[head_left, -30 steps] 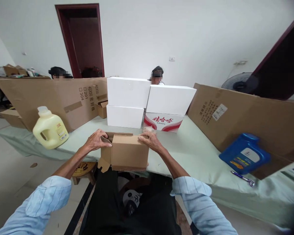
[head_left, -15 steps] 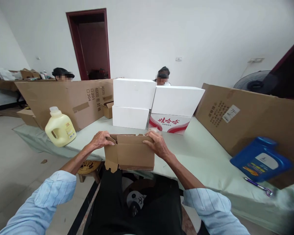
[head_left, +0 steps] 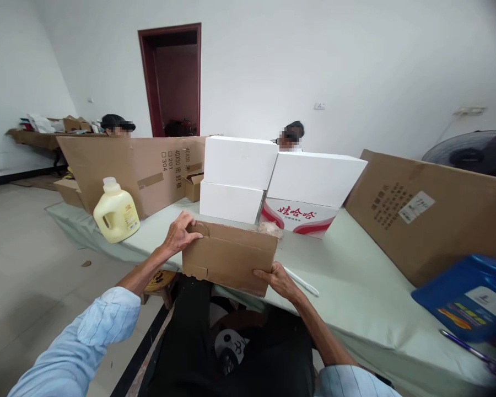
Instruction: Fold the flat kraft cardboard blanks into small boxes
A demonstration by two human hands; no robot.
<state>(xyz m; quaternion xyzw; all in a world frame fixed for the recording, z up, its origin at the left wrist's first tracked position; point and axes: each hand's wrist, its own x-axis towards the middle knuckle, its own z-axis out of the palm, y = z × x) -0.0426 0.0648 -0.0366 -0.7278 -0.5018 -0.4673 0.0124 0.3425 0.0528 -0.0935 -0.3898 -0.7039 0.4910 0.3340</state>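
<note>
The brown box (head_left: 229,259) is between the person's two hands, over the near edge of the table (head_left: 355,292) and above the lap, its broad face turned up toward the wearer; whether its lower edge rests on the cloth or hangs free, I cannot tell. Taking the box as the clock's centre, the left hand (head_left: 181,234) is clamped on its corner at ten o'clock, thumb over the face and fingers behind, while the right hand (head_left: 281,280) pinches the edge at four o'clock, thumb likewise in front. The step in hand looks like handling the box itself: it seems pressed flat or nearly so, with cut tabs showing along the left end, though its back is hidden. The box slants, its right end lower than its left. As I judge it, the next move calls for both pinches to be matched, since the grips sit at opposite corners and an uneven pull could twist or crease the card. Shifting either grip would need the other to carry the box alone. A clear wad (head_left: 270,230) lies near the box at two o'clock, with white boxes (head_left: 240,162) stacked beyond it from twelve to two. A white stick (head_left: 303,282) lies just beyond the right hand toward three, the yellow jug (head_left: 119,212) stands at ten, and the blue jug (head_left: 465,300) is well apart, past three.
</note>
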